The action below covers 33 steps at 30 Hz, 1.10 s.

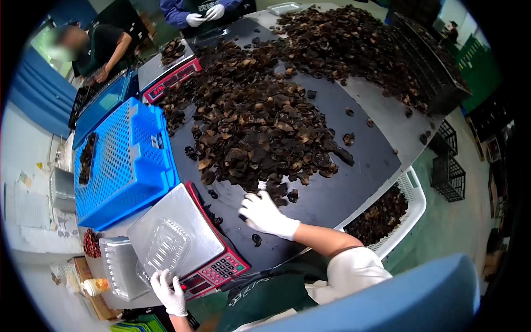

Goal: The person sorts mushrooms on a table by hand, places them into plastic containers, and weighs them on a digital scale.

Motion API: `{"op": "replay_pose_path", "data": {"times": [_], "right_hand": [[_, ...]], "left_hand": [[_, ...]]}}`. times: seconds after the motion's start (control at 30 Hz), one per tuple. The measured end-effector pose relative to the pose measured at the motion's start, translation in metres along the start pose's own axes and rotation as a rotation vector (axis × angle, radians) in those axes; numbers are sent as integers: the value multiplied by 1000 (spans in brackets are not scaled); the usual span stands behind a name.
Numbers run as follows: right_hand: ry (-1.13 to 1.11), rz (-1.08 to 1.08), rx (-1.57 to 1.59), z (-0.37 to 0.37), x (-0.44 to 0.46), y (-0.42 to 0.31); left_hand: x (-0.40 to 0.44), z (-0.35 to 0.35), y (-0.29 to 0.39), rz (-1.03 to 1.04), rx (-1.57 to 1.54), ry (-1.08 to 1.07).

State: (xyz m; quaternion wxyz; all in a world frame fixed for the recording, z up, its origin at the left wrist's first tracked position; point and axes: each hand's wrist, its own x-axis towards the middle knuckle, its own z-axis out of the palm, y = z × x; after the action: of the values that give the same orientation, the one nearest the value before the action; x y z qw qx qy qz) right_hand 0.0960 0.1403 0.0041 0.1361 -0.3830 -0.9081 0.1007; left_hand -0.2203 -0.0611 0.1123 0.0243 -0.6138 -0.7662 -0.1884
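Observation:
My left hand [168, 293], in a white glove, is at the near edge of a clear plastic tray [167, 246], its fingers closed on the rim. The tray lies on the metal plate [193, 218] of a red-sided scale with a keypad [221, 269]. My right hand [267, 214], also white-gloved, is stretched over the dark table at the near edge of a big heap of dark brown, wrinkled pieces that look like wood ear mushrooms [260, 127]. Its fingers are apart, and I see nothing held in them. A few loose mushroom pieces [256, 239] lie near it.
Left of the scale stand a blue plastic crate [110, 171] and stacked clear trays [123, 268]. A white basket [414, 193] of mushrooms sits below the table's right edge. Beyond the heap are a second scale [171, 80] and a co-worker's gloved hands [204, 16]; another person stands far left.

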Motion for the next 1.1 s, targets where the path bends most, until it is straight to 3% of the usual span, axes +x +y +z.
{"op": "replay_pose_path", "data": {"times": [0.13, 0.27, 0.37, 0.4, 0.43, 0.53, 0.6, 0.67, 0.73, 0.87, 1.0, 1.07, 1.1], "right_hand": [[150, -21, 58, -30, -54, 30], [259, 298, 49, -49, -87, 54], [192, 482, 10, -40, -95, 64], [189, 420, 32, -36, -97, 63], [135, 331, 74, -35, -98, 60], [18, 77, 146, -44, -105, 49], [-31, -11, 193, -53, -116, 53], [28, 10, 222, -59, -128, 62], [65, 86, 220, -77, -139, 71], [116, 240, 141, -81, -174, 83], [-19, 370, 136, -66, -194, 80], [-22, 360, 129, -60, -190, 80], [2, 363, 152, -58, -185, 81]], "left_hand": [[4, 1, 56, 72, -209, 68], [31, 35, 142, 199, -370, -47], [64, 96, 186, 259, -409, -113], [71, 108, 199, 329, -243, -149], [76, 134, 205, 337, -331, -204], [66, 176, 214, 541, -154, -306], [55, 186, 214, 498, -451, -401], [47, 171, 209, 502, -321, -430], [51, 164, 208, 393, -431, -322], [94, 193, 199, 38, -323, -94], [144, 242, 191, -393, -49, -138], [150, 256, 186, -476, -11, -208], [146, 260, 185, -415, -30, -201]]}}
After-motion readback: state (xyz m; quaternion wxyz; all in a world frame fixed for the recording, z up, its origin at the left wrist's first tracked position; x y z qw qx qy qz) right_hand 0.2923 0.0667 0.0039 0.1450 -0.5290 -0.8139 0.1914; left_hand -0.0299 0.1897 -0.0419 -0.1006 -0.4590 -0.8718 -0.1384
